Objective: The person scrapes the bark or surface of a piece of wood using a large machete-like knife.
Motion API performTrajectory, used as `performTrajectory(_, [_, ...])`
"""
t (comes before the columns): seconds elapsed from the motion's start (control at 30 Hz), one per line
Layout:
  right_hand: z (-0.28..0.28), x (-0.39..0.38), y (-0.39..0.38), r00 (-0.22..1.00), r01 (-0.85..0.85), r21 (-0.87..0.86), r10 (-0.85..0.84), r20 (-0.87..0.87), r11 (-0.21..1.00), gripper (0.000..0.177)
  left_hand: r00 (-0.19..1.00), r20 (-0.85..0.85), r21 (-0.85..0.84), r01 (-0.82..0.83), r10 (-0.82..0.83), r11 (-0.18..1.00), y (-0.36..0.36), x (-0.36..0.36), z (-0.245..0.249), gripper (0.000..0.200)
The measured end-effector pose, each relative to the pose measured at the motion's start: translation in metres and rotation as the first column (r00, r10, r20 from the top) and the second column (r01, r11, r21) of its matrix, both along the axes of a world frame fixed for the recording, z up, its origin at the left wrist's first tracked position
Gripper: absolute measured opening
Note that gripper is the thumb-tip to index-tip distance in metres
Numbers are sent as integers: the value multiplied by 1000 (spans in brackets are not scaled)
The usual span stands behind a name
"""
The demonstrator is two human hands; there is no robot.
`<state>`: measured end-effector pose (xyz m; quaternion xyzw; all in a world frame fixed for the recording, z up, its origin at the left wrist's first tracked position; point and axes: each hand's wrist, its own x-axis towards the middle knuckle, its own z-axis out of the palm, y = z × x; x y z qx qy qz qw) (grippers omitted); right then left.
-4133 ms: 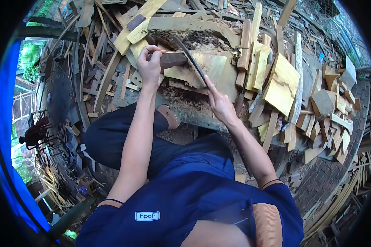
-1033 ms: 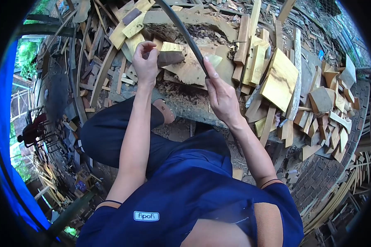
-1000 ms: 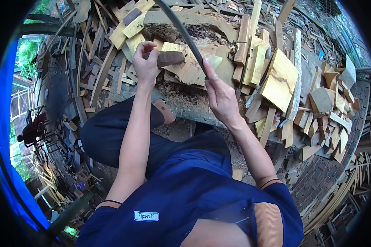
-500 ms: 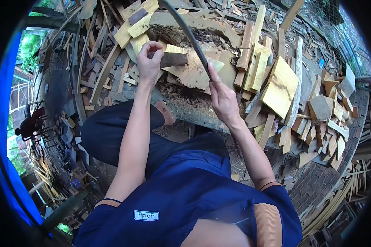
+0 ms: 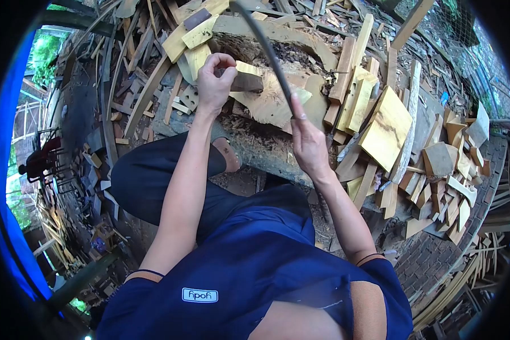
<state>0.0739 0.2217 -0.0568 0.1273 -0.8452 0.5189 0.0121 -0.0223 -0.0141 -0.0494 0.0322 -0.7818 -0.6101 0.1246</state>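
My left hand (image 5: 216,85) is closed, its thumb and fingers pinching the left end of a dark wooden piece (image 5: 246,82). That piece rests over a pale, flat wood surface (image 5: 275,105) on the worn block. In my right hand (image 5: 307,133) is a long, dark, curved tool (image 5: 266,48), with my fingers wrapped round its lower end and the thumb along it. The tool reaches up and left past the top of the view. A gap separates it from the dark wooden piece.
Yellow boards (image 5: 386,129) lean to the right of the block. Beyond them lies a heap of cut wood pieces (image 5: 439,160). More yellow pieces (image 5: 200,33) lie at the upper left, and long curved offcuts (image 5: 147,99) below them. My foot (image 5: 226,154) is beside the block.
My left hand and the dark wooden piece appear slightly farther right. The curved tool has shifted a little right and down with my right hand. Both hands keep their holds.
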Motion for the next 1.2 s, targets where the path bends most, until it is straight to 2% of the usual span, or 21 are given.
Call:
performTrajectory(0.07, [-25,4,3,939,-178,323,62,338,930,58,999,-36,9,4,-4,1000,-6,-2,1,6])
performTrajectory(0.1, [-35,8,5,942,-174,321,63,330,931,58,998,-64,12,11,-10,1000,-9,-1,1,6])
performTrajectory(0.17, [-51,5,6,967,-120,225,63,247,967,57,999,29,13,-28,27,1000,-12,2,-1,7])
performTrajectory(0.2, [-38,3,6,940,-135,184,67,335,974,58,999,38,87,-42,38,995,-16,3,-2,6])
performTrajectory(0.23, [-28,7,6,936,-130,185,59,348,974,58,998,48,168,-49,41,985,-17,3,-5,6])
performTrajectory(0.37, [4,0,0,988,-17,8,15,152,1000,59,999,46,151,-19,12,988,-23,2,-6,7])
performTrajectory(0.47, [-7,1,0,999,-17,61,14,47,998,58,998,70,199,-7,-7,980,-23,2,-8,7])
performTrajectory(0.53, [-32,1,3,948,-174,395,46,314,902,57,998,54,213,6,-18,977,-26,1,-9,7])
performTrajectory(0.63, [-49,1,7,970,-131,316,56,236,940,57,993,112,199,18,-41,980,-30,2,-12,8])
performTrajectory(0.67, [-52,1,9,966,-127,251,62,253,960,56,994,109,215,-33,9,976,-29,4,-13,10])
performTrajectory(0.77, [-59,4,10,961,-113,249,42,274,962,56,993,88,276,-106,85,955,-29,9,-18,13])
performTrajectory(0.83, [-63,3,7,959,-115,258,41,279,959,56,954,286,261,-162,84,951,-36,17,-14,17])
performTrajectory(0.87, [-64,3,7,957,-118,254,41,286,960,57,917,399,302,-110,-21,947,-45,20,-10,27])
performTrajectory(0.93, [-64,2,10,956,-103,257,25,292,961,57,915,393,299,-37,-88,954,-35,32,11,32])
performTrajectory(1.0, [-60,2,9,949,-116,266,28,313,957,56,922,322,222,149,-217,964,-33,34,23,55])
performTrajectory(1.03, [-61,3,9,949,-109,262,23,314,959,56,919,325,217,156,-222,964,-31,35,25,55])
performTrajectory(1.07, [-63,3,9,951,-102,252,20,308,962,55,947,269,-127,215,-175,968,-31,38,28,55])
performTrajectory(1.1, [-64,2,9,954,-96,243,20,300,965,55,970,195,-459,224,-148,860,-29,39,33,55])
performTrajectory(1.13, [-63,3,8,955,-96,240,21,296,966,55,950,212,-326,291,-230,900,-34,35,25,52])
performTrajectory(1.17, [-61,3,8,953,-102,252,22,303,962,55,950,208,-329,291,-232,898,-34,36,23,52])
performTrajectory(1.2, [-59,3,10,951,-106,266,19,309,958,54,950,287,-165,174,-122,971,-30,37,22,50])
